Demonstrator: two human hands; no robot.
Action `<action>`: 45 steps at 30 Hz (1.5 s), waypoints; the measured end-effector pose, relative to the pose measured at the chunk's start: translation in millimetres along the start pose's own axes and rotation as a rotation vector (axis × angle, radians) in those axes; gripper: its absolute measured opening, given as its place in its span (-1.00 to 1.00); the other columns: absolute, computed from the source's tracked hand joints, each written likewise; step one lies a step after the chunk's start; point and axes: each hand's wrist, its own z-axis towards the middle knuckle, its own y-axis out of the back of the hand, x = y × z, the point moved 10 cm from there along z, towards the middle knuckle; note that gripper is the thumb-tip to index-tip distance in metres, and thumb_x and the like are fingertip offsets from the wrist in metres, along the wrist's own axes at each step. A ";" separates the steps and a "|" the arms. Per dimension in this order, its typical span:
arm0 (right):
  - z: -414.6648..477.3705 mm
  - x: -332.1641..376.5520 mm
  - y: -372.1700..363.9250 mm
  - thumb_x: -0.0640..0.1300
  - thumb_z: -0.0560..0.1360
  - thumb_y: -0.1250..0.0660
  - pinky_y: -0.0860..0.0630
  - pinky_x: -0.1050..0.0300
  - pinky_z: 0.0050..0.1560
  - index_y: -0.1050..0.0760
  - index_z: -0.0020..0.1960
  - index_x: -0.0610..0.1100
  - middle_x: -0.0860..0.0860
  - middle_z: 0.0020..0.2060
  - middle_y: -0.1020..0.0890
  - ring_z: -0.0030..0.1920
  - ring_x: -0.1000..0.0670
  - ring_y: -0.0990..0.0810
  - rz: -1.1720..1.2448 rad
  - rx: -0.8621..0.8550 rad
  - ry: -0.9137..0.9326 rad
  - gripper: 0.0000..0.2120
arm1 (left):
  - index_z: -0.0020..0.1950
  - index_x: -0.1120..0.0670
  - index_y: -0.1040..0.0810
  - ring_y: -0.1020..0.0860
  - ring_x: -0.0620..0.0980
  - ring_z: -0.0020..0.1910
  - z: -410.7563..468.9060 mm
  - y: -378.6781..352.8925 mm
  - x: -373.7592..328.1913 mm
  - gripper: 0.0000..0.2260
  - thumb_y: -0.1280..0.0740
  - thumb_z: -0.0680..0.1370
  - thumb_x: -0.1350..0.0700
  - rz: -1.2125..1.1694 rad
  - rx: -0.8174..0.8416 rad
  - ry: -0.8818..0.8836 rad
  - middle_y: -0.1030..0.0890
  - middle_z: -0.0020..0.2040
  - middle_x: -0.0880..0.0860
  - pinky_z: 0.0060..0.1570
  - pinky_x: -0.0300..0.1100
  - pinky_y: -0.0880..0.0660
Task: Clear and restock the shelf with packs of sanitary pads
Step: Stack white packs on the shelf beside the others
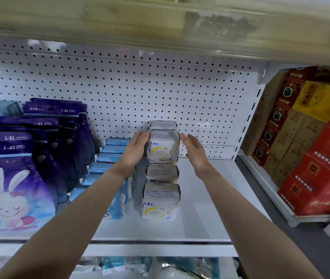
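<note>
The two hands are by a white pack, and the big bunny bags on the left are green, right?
Not quite. In the head view the bunny bags are purple, not green. They do sit on the left, and the left hand and right hand are by the white pack.

We record soft, slightly crinkled plastic film on the white pad packs (pixel 161 200). Left of them, the purple bags (pixel 13 178) show glossy film. Behind them, the pegboard (pixel 140 93) looks like matt painted metal. Under them, the shelf deck (pixel 200 198) is smooth.
</note>
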 end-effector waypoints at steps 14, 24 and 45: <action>-137.6 49.1 55.0 0.08 0.59 -0.28 -0.38 -0.06 0.40 -0.34 0.45 -0.05 -0.03 0.35 -0.48 0.34 -0.03 -0.47 0.001 -0.168 0.184 -0.52 | 0.49 0.07 -0.30 -0.39 -0.17 0.16 -132.6 -35.5 -72.3 -0.58 -0.23 0.64 0.08 0.007 0.079 -0.259 -0.44 0.19 -0.05 -0.05 -0.62 -0.31; -226.3 82.8 160.3 0.05 0.61 -0.24 -0.49 0.17 0.23 -0.39 0.42 -0.04 0.04 0.26 -0.57 0.16 0.15 -0.58 0.013 -0.284 0.354 -0.59 | 0.40 -0.02 -0.36 -0.51 -0.08 0.19 -203.8 -134.6 -120.1 -0.59 -0.35 0.57 0.01 -0.017 0.273 -0.432 -0.52 0.23 0.04 0.15 -0.29 -0.44; -146.0 31.5 515.1 0.10 0.57 -0.29 -0.42 -0.05 0.38 -0.44 0.36 -0.02 -0.03 0.27 -0.58 0.24 0.05 -0.57 -0.028 -0.284 0.281 -0.59 | 0.45 0.03 -0.35 -0.48 -0.27 0.09 -192.9 -488.7 -104.4 -0.57 -0.31 0.59 0.02 -0.012 0.163 -0.360 -0.52 0.24 -0.01 -0.05 -0.55 -0.40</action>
